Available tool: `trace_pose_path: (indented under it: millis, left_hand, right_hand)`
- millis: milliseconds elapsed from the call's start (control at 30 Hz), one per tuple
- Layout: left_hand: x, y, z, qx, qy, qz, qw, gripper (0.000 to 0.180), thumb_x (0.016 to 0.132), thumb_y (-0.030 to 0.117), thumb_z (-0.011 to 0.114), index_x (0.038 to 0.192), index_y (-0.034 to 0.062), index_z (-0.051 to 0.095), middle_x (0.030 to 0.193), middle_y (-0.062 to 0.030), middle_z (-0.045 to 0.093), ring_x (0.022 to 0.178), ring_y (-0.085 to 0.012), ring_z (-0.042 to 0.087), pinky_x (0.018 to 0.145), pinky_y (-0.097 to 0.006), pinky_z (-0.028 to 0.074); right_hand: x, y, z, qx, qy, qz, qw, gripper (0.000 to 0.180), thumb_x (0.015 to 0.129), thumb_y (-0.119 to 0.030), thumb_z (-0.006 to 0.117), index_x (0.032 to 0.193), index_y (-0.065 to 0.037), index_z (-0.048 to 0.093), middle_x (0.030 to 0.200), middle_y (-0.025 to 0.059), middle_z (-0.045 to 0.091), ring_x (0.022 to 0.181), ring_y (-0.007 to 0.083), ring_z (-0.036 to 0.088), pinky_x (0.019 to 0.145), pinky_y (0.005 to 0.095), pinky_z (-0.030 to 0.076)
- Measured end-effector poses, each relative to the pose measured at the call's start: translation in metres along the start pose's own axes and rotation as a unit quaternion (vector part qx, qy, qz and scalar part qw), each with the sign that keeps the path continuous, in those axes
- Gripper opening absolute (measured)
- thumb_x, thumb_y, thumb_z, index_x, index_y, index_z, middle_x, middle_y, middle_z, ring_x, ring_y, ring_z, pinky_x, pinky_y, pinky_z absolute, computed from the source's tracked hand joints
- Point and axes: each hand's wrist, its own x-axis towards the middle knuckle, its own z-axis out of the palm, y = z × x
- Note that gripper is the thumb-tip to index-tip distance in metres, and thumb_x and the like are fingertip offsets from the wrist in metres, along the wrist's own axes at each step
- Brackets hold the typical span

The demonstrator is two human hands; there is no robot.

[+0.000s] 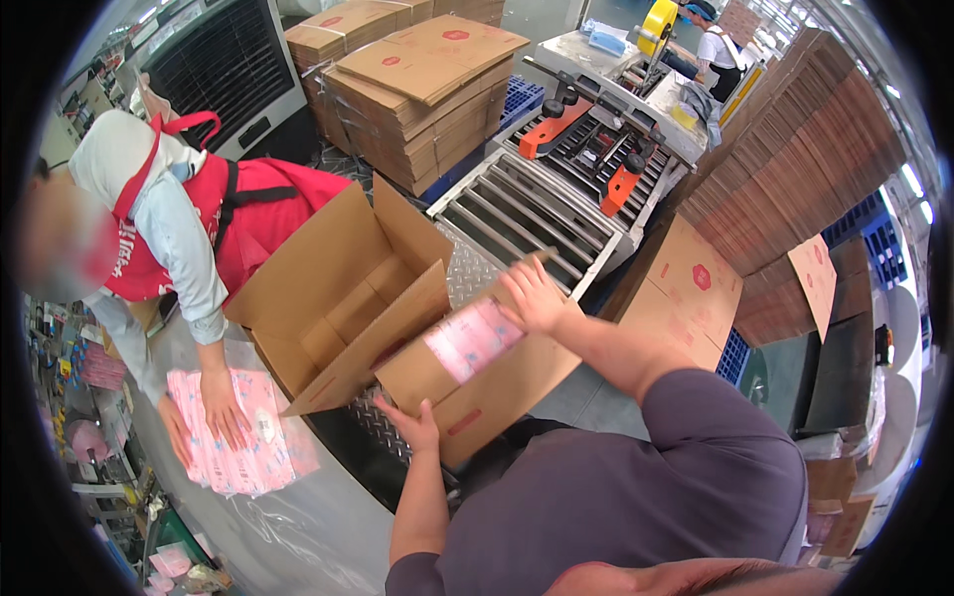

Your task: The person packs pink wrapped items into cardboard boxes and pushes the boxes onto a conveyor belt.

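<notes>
A brown cardboard carton (547, 386) with its flaps up lies tilted in front of me. Pink printed packs (473, 341) show inside it, slightly blurred. My right hand (537, 297) grips its far right edge, fingers curled over the cardboard. At the near left corner, my left hand (413, 427) holds the carton's edge, with thumb and fingers on either side. Just beyond stands a larger open carton (343, 313), its visible inside bare. A co-worker in a red apron (268, 199) presses both hands on pink packs (234, 432) on the table to the left.
A roller conveyor (532, 217) leads to a carton-taping machine (596, 149) ahead. Flat cartons are stacked (422, 99) behind the larger carton, and a tall stack (795, 149) stands at the right. The grey table (288, 536) runs along the left. Another person (717, 50) is far back.
</notes>
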Motion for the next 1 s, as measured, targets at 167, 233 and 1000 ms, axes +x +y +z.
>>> trace_pose_path:
  millis: [167, 233, 1000]
  left_hand:
    - [-0.013, -0.002, 0.004, -0.102, -0.023, -0.107, 0.989, 0.075, 0.098, 0.031, 0.055, 0.151, -0.0025, 0.015, 0.151, -0.0236, 0.032, 0.133, -0.0342, 0.042, 0.109, -0.040, 0.035]
    - [-0.015, -0.011, 0.008, -0.111, -0.049, -0.180, 0.976, 0.064, 0.101, 0.026, 0.050, 0.150, -0.0020, 0.020, 0.148, -0.0219, 0.038, 0.130, -0.0325, 0.045, 0.108, -0.040, 0.038]
    - [0.223, 0.208, 0.522, -0.223, -0.067, -0.243, 0.942, 0.069, 0.105, 0.033, 0.039, 0.156, 0.0220, -0.007, 0.159, -0.0154, 0.018, 0.138, -0.0318, 0.036, 0.109, -0.048, 0.036]
  right_hand:
    - [-0.125, 0.005, 0.042, 0.036, -0.124, 0.027, 0.991, 0.068, 0.092, -0.046, 0.052, 0.145, -0.004, 0.039, 0.149, 0.0156, 0.039, 0.141, 0.0300, 0.033, 0.117, 0.0565, 0.018]
    - [-0.120, 0.019, 0.050, 0.070, -0.146, 0.003, 0.987, 0.069, 0.093, -0.046, 0.050, 0.146, -0.005, 0.037, 0.150, 0.0148, 0.038, 0.142, 0.0294, 0.033, 0.118, 0.0542, 0.018]
    - [0.112, 0.510, 0.084, 0.049, -0.077, 0.139, 0.986, 0.048, 0.097, -0.044, 0.043, 0.141, -0.024, 0.047, 0.148, 0.0035, 0.041, 0.143, 0.0313, 0.028, 0.113, 0.0677, 0.016]
